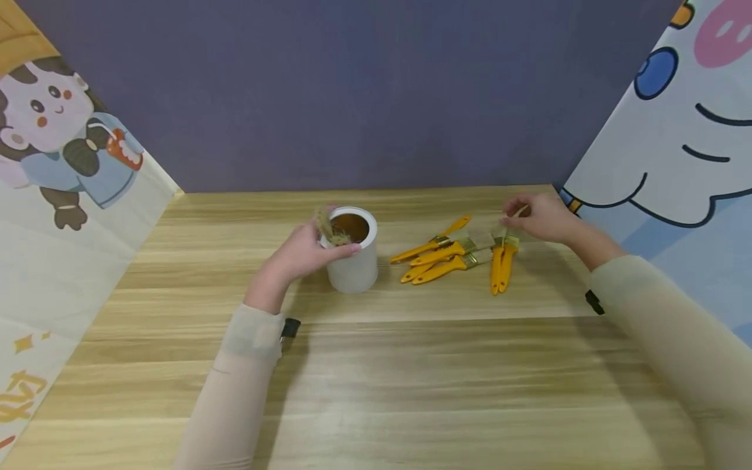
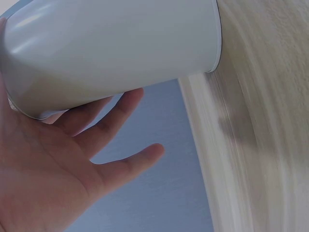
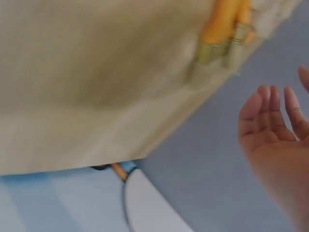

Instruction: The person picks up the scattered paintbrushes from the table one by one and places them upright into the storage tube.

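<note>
A white can point(image 1: 354, 269) with an open top and brownish inside stands upright on the table. My left hand point(image 1: 296, 254) grips it near the rim, thumb in front and some fingers along the far side; the little finger points away from it in the left wrist view. At the rim by this hand is a tan, fibrous tuft point(image 1: 336, 236), its kind unclear. My right hand point(image 1: 543, 217) hovers just beyond the bristle ends of two yellow-handled paintbrushes point(image 1: 501, 267), fingers loosely bent. Nothing shows in its grasp in the right wrist view point(image 3: 273, 140).
Several more yellow-handled paintbrushes point(image 1: 437, 261) lie in an overlapping heap between the can and the pair. A dark purple-grey wall point(image 1: 364, 98) rises behind the wooden table point(image 1: 411, 391). Cartoon-printed panels point(image 1: 693, 183) flank both sides.
</note>
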`<state>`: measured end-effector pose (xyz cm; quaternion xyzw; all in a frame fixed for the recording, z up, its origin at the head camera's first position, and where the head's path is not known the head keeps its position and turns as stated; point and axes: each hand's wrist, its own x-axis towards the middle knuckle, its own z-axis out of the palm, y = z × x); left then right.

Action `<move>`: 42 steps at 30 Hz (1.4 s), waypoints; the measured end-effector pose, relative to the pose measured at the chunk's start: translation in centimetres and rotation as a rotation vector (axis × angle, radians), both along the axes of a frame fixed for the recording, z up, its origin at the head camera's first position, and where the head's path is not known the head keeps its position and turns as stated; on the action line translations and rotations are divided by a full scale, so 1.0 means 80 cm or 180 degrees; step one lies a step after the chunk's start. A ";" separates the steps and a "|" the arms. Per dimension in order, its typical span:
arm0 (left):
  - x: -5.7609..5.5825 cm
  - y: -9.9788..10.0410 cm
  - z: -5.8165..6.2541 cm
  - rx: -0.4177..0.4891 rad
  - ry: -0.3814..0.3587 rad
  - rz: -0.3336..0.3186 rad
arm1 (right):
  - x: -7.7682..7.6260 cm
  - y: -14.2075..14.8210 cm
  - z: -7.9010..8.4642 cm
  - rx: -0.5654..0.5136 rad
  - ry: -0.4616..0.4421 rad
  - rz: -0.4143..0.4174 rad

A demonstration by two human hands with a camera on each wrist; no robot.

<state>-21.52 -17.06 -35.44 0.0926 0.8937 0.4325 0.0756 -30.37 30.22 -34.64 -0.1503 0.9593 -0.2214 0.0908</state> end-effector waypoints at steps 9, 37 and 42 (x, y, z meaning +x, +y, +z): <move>0.000 0.000 0.003 0.0055 0.0088 -0.0031 | 0.001 0.036 -0.050 0.0307 -0.0044 0.0041; -0.002 0.001 0.001 -0.0059 0.0055 -0.0006 | 0.010 0.078 -0.059 0.0535 -0.0181 0.0185; 0.000 -0.001 0.000 -0.0078 0.0066 0.0010 | 0.004 0.072 -0.065 0.0694 -0.0129 0.0086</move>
